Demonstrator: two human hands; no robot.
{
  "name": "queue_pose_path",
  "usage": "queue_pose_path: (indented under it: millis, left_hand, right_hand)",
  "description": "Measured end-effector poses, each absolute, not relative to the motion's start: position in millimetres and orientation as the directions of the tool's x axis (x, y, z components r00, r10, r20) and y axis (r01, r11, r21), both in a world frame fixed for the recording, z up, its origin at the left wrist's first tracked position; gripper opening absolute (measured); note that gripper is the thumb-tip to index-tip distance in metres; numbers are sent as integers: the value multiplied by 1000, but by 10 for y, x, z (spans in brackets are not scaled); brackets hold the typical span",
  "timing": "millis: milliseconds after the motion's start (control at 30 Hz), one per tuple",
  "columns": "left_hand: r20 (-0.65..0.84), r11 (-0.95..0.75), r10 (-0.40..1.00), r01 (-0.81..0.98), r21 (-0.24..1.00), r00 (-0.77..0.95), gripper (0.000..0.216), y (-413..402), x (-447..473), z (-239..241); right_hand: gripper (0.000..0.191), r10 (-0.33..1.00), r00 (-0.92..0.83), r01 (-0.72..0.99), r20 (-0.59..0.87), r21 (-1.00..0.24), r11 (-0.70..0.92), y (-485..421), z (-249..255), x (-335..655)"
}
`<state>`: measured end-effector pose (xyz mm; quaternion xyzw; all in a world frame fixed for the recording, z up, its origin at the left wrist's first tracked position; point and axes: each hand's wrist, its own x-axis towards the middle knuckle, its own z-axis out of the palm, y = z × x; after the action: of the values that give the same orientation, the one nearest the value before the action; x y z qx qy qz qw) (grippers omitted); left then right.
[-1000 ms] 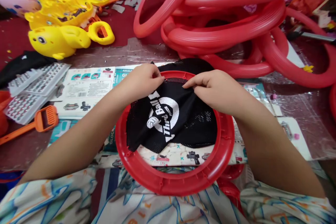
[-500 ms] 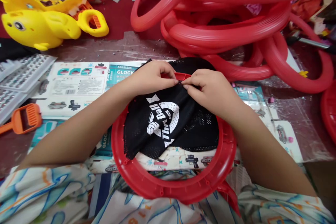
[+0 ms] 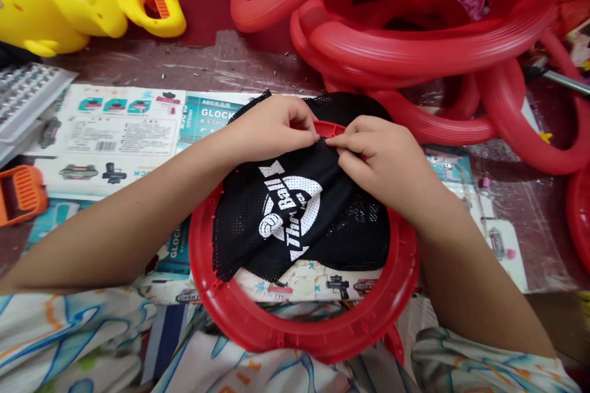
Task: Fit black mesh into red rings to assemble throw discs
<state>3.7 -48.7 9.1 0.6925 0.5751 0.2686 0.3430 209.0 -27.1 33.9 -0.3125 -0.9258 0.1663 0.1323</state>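
A red plastic ring [image 3: 304,334] lies in front of me, its near edge against my patterned clothing. Black mesh fabric [image 3: 350,239] with a white printed ball logo is draped across the ring's opening and over its far rim. At that far rim, my left hand [image 3: 276,129] pinches the edge of the mesh between thumb and fingers. My right hand [image 3: 378,156] pinches the same edge just beside it, the fingertips of both hands almost touching. Small pegs stick up along the ring's inner rim.
Large red hoops [image 3: 424,55] are heaped at the back right. Yellow duck-shaped plastic parts [image 3: 83,6] lie at the back left. A tray of small metal pieces [image 3: 27,98] and an orange scoop-like part [image 3: 22,194] sit at left. Printed cardboard [image 3: 124,129] covers the table under the ring.
The camera view has shifted, so the surroundings sit slightly higher and closer. Both hands keep pinching the mesh at the far rim, with only slight finger movement.
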Motion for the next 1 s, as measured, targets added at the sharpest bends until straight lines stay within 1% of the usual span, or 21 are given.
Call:
queue_pose_path:
  millis: [233, 433, 533, 600, 700, 767, 833, 867, 933, 1000]
  left_hand:
    - [-83, -26, 986, 618, 785, 146, 11, -497, 63, 111]
    - [-160, 81, 985, 667, 741, 58, 9, -485, 115, 134]
    - [-134, 55, 989, 669, 741, 66, 11, -488, 110, 124]
    - [-94, 14, 992, 660, 751, 87, 11, -498, 90, 110]
    - [-58, -28, 993, 664, 747, 107, 12, -511, 54, 96]
    - [-50, -37, 993, 675, 737, 109, 12, -515, 35, 98]
    - [-46, -35, 993, 670, 742, 104, 10, -516, 20, 113]
    - [-42, -32, 995, 667, 745, 95, 9, -515, 13, 125]
    - [-49, -29, 994, 670, 741, 97, 9, -514, 1, 151]
    - [-57, -22, 994, 688, 725, 93, 10, -513, -12, 170]
  right_hand:
    - [37, 629, -769, 554, 116, -369, 746, -261, 342, 2086]
    - [38, 643, -760, 576, 93, -361, 733, -262, 318, 2060]
    - [36, 648, -758, 589, 72, -351, 728, -286, 384, 2065]
    - [33, 660, -750, 600, 36, -383, 703, -316, 465, 2088]
    - [32, 671, -740, 611, -54, -472, 635, -362, 582, 2145]
    - [40, 645, -753, 612, -130, -498, 614, -381, 623, 2180]
    - [51, 603, -771, 615, -204, -482, 624, -390, 638, 2200]
    - [54, 582, -778, 616, -238, -470, 632, -392, 642, 2204]
    - [49, 539, -794, 604, -283, -471, 643, -394, 657, 2203]
    - [38, 485, -821, 567, -301, -532, 630, -399, 683, 2197]
